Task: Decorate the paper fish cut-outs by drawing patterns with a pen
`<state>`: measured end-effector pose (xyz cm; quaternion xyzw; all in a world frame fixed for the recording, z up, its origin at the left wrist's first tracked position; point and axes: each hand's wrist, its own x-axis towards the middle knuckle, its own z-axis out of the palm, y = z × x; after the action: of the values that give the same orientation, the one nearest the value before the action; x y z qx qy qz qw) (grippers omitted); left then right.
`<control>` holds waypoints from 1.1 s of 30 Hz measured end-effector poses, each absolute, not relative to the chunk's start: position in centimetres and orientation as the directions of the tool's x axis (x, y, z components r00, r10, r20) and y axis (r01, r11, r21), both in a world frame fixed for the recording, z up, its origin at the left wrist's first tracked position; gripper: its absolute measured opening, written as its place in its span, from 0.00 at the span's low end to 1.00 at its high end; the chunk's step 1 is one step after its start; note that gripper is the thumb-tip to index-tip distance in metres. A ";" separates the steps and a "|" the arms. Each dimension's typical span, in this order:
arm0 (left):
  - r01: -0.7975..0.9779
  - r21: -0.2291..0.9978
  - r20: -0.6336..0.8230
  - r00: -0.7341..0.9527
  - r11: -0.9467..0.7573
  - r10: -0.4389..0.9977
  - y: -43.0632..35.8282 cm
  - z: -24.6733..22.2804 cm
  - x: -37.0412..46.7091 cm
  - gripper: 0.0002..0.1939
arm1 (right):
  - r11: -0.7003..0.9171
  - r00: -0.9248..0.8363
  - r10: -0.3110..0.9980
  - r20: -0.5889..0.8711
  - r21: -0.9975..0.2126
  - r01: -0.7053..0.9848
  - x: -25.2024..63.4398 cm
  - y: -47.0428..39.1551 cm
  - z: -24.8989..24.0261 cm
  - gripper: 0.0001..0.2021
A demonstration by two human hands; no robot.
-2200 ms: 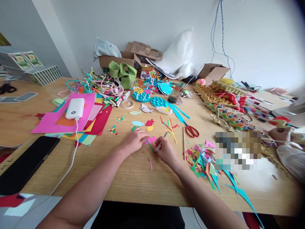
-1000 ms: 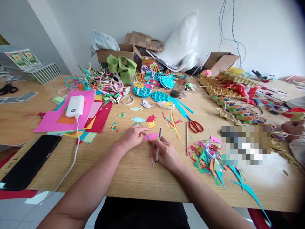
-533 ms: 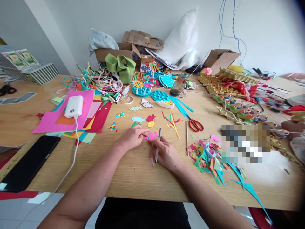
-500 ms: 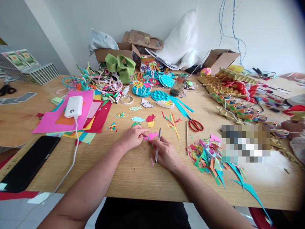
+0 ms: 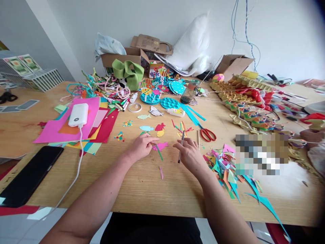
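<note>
My left hand (image 5: 142, 146) rests on the table with its index finger stretched out to the left end of a pink paper fish (image 5: 162, 146). A thin green paper strip (image 5: 159, 153) lies across that fish. To the right, my right hand (image 5: 191, 152) is closed around a pen (image 5: 181, 149), which is apart from the fish. Just beyond my left hand lie a light blue paper fish (image 5: 146, 128), a red paper fish (image 5: 159, 127) and a yellow one (image 5: 160, 133). A green piece is partly hidden by my fingers.
Red-handled scissors (image 5: 208, 134) and a wooden stick (image 5: 198, 139) lie right of centre. Paper scraps (image 5: 223, 166) are heaped at the right. A glue bottle (image 5: 175, 112) lies farther back. Left stand coloured sheets (image 5: 48, 132) under a power bank (image 5: 78, 114), and a black phone (image 5: 30, 176).
My right hand has moved right, away from the pink fish, still with the pen. The green strip now shows more fully. My left hand has stayed nearly in place.
</note>
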<state>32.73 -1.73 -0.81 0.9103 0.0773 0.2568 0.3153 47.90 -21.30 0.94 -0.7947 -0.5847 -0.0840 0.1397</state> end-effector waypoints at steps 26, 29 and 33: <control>-0.053 0.350 0.375 0.923 -0.935 0.088 -2.2 0.4 32.3 0.15 | -0.247 0.230 0.914 0.335 0.007 0.969 42.3 -18.8 -0.8 0.08; -0.052 0.340 0.362 0.929 -0.939 0.079 -2.2 0.5 32.3 0.15 | -0.263 0.240 0.906 0.349 0.017 0.965 42.3 -18.8 -0.8 0.09; -0.050 0.334 0.351 0.934 -0.941 0.074 -2.2 0.4 32.4 0.15 | -0.274 0.245 0.897 0.368 0.027 0.961 42.6 -18.7 -0.8 0.09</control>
<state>32.38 -2.22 0.44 0.9682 0.0062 0.1821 0.1713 42.64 -18.70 -0.79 -0.7824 -0.5937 -0.1575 0.1025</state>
